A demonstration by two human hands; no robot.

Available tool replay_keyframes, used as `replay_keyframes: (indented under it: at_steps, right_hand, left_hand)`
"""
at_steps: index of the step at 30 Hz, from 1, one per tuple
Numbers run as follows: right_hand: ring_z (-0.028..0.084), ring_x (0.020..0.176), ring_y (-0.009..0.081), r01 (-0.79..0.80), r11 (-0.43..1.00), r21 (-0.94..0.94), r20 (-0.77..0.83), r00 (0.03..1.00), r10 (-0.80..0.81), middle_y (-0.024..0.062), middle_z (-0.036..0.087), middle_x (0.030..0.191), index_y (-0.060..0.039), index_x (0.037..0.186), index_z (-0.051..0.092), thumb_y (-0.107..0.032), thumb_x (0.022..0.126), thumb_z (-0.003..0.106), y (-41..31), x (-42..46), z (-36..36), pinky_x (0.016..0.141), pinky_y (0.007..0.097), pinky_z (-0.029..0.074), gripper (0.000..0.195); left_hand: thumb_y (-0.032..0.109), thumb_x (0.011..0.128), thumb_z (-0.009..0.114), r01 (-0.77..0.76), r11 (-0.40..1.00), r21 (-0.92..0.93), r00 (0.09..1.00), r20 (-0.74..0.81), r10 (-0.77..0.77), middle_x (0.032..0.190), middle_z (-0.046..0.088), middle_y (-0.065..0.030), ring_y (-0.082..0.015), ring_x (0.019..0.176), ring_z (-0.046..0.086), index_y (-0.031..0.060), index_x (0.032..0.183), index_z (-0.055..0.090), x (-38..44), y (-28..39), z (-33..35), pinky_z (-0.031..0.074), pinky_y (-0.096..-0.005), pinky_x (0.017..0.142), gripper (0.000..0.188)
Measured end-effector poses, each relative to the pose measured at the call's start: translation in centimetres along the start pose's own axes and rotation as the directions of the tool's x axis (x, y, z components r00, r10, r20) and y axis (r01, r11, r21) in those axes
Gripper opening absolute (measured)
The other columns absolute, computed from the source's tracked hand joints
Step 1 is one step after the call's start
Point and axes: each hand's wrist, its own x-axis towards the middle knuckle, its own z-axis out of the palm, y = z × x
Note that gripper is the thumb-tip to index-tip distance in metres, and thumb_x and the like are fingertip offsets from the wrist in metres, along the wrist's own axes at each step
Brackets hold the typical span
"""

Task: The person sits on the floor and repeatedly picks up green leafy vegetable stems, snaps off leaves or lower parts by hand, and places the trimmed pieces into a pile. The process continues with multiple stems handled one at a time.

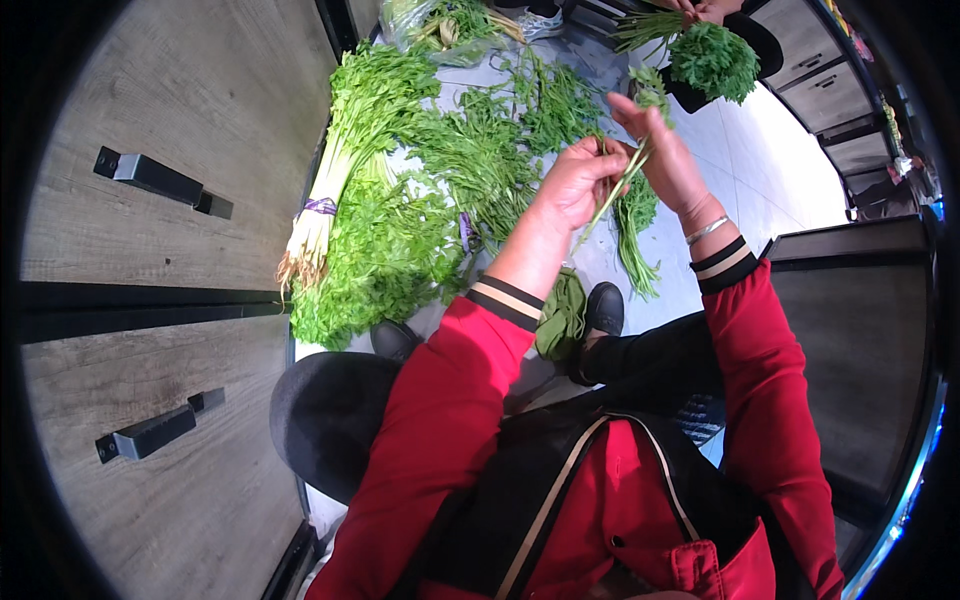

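Observation:
My left hand [583, 182] is closed on thin green stems of a leafy herb [620, 184], which slant up to the right. Beside the upper part of these stems, my right hand [664, 154] has its fingers raised and spread; whether it touches them cannot be told. Loose leafy greens [487, 150] cover the floor left of my hands. A bunch of celery-like greens [325, 191], bound with purple tape, lies along the cabinet. Below my hands is a small pile of stemmed greens [636, 232].
Wooden cabinets with black handles [161, 178] line the left side. A clear plastic bag [465, 52] with greens lies at the top. Another person's hands [701, 11] hold a curly green bunch [712, 61]. A dark green cloth-like item [562, 315] lies by my shoe [604, 309].

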Motion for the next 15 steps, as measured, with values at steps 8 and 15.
replay_keyframes:
  at_steps: [8, 15]
  right_hand:
    - [0.039, 0.105, 0.0195, -0.069, 0.894, 0.442, -0.124, 0.983, 0.136, 0.0070, 0.037, 0.121, -0.0066, 0.121, 0.035, -0.042, 0.087, 0.026, 0.0, 0.4, -3.3, 0.085, 0.0349, 0.034, 0.050]
    - [0.038, 0.109, 0.0199, -0.106, 0.965, 0.238, -0.136, 0.981, 0.142, 0.0076, 0.036, 0.122, -0.0068, 0.121, 0.035, -0.043, 0.087, 0.027, 1.2, 0.6, -2.1, 0.087, 0.0347, 0.033, 0.051]
  left_hand:
    - [0.004, 0.071, 0.049, 0.249, -0.366, 0.897, 0.963, -0.270, -0.005, 0.090, 0.054, -0.0129, -0.0277, 0.082, 0.055, 0.0019, 0.090, 0.052, -2.8, -0.3, -8.7, 0.045, -0.0376, 0.070, 0.019]
    - [0.023, 0.076, 0.049, 0.100, -0.124, 0.987, 0.917, -0.043, 0.397, 0.089, 0.055, -0.0114, -0.0272, 0.081, 0.054, 0.0082, 0.089, 0.055, -0.3, 2.0, 0.7, 0.043, -0.0371, 0.069, 0.020]
